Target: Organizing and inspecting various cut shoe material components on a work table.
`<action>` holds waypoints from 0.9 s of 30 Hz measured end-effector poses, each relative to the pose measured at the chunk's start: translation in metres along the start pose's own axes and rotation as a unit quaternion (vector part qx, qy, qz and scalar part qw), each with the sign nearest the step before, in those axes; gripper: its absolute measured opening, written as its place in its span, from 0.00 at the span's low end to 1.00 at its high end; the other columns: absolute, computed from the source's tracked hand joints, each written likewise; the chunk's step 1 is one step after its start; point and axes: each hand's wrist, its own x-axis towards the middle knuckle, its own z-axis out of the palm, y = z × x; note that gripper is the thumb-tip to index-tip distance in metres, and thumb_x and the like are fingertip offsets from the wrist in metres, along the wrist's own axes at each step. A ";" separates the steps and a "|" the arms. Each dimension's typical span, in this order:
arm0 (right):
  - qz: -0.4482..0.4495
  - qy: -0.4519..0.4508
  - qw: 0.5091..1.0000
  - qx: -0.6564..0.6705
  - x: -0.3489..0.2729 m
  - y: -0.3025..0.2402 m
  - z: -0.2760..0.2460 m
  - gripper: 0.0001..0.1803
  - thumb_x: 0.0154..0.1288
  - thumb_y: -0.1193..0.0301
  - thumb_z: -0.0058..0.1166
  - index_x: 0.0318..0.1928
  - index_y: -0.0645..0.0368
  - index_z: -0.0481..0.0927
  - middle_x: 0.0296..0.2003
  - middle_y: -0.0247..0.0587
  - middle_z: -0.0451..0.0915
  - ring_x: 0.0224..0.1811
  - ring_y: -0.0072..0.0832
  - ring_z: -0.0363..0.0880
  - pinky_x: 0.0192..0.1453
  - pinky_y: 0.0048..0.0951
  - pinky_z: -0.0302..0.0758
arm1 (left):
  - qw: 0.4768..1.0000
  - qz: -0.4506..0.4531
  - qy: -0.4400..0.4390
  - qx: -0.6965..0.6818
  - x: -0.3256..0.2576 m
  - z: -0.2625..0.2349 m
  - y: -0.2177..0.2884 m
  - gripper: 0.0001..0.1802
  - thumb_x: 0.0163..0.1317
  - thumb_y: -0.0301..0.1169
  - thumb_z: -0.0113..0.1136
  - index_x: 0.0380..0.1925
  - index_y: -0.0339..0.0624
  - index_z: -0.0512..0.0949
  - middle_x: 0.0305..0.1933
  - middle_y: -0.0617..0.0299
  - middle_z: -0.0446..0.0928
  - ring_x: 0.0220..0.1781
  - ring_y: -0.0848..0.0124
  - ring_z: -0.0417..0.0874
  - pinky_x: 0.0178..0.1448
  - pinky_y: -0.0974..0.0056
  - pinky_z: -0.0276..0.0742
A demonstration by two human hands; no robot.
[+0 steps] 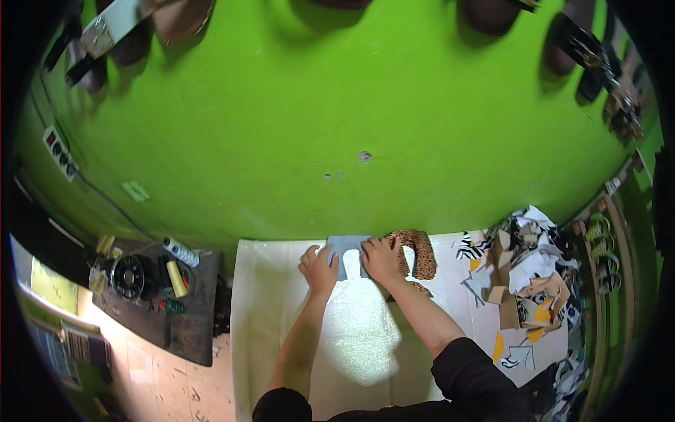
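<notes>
While both forearms enter from the near edge, the left hand (pixel 318 268) lies with fingers spread, pressing on the left part of a grey cut-out piece (pixel 346 250) at the far edge of the white work surface (pixel 281 323); nothing is gripped in it. The right hand (pixel 381 259) rests palm down across the right part of the same piece and hides that part, so the full outline cannot be made out; whether its fingertips pinch an edge cannot be told. Just right of this hand lies a leopard-print piece (pixel 419 252), partly covered by the wrist. Farther right, a heap of mixed scraps (pixel 524 274) in white, tan, yellow and zebra print overlaps itself, with single pieces hard to separate. To the left, a dark tray (pixel 184 316) carries thread spools (pixel 180 252) and a round black object (pixel 129 276) too small to identify. Shapes along the far rim of the green wall (pixel 295 119) are cut off and distorted.
</notes>
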 end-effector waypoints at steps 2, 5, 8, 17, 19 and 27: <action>0.021 -0.025 0.999 0.037 -0.001 -0.007 -0.005 0.19 0.63 0.60 0.47 0.53 0.51 0.75 0.55 0.37 0.71 0.63 0.37 0.61 0.68 0.62 0.43 | 0.997 0.032 -0.023 0.061 -0.010 -0.003 -0.008 0.18 0.55 0.41 0.59 0.47 0.57 0.78 0.58 0.53 0.66 0.61 0.54 0.63 0.58 0.47 0.56; 0.014 0.025 0.995 0.100 -0.020 -0.010 -0.024 0.20 0.63 0.59 0.46 0.54 0.50 0.73 0.56 0.40 0.69 0.64 0.38 0.60 0.67 0.60 0.43 | 0.998 0.051 0.044 0.012 -0.028 -0.018 0.000 0.17 0.56 0.41 0.57 0.46 0.57 0.79 0.57 0.50 0.67 0.61 0.53 0.63 0.60 0.44 0.53; 0.014 0.066 0.983 0.170 -0.057 -0.003 -0.044 0.18 0.63 0.60 0.47 0.52 0.51 0.74 0.57 0.41 0.68 0.62 0.38 0.60 0.65 0.57 0.46 | 0.999 0.027 0.025 -0.023 -0.064 -0.023 0.036 0.16 0.55 0.38 0.58 0.45 0.57 0.80 0.58 0.53 0.66 0.63 0.55 0.60 0.62 0.44 0.49; 0.090 0.128 0.968 0.197 -0.211 0.055 -0.111 0.16 0.53 0.67 0.53 0.45 0.48 0.76 0.52 0.38 0.70 0.60 0.36 0.62 0.61 0.56 0.48 | 0.991 0.081 -0.056 -0.091 -0.216 -0.039 0.109 0.15 0.54 0.33 0.60 0.44 0.56 0.80 0.56 0.58 0.67 0.63 0.59 0.60 0.62 0.48 0.47; 0.128 0.193 0.960 0.157 -0.243 0.083 -0.131 0.15 0.52 0.69 0.53 0.43 0.48 0.77 0.50 0.38 0.70 0.59 0.37 0.63 0.61 0.56 0.49 | 0.986 0.116 -0.081 -0.089 -0.240 -0.038 0.120 0.15 0.53 0.33 0.60 0.44 0.56 0.80 0.55 0.59 0.68 0.62 0.61 0.61 0.61 0.50 0.48; 0.285 0.378 0.881 -0.013 -0.342 0.198 -0.199 0.18 0.50 0.72 0.53 0.45 0.52 0.75 0.50 0.41 0.71 0.60 0.40 0.61 0.60 0.50 0.48 | 0.970 0.182 -0.089 -0.136 -0.289 -0.029 0.221 0.16 0.54 0.34 0.61 0.45 0.53 0.77 0.54 0.60 0.69 0.61 0.61 0.63 0.60 0.52 0.50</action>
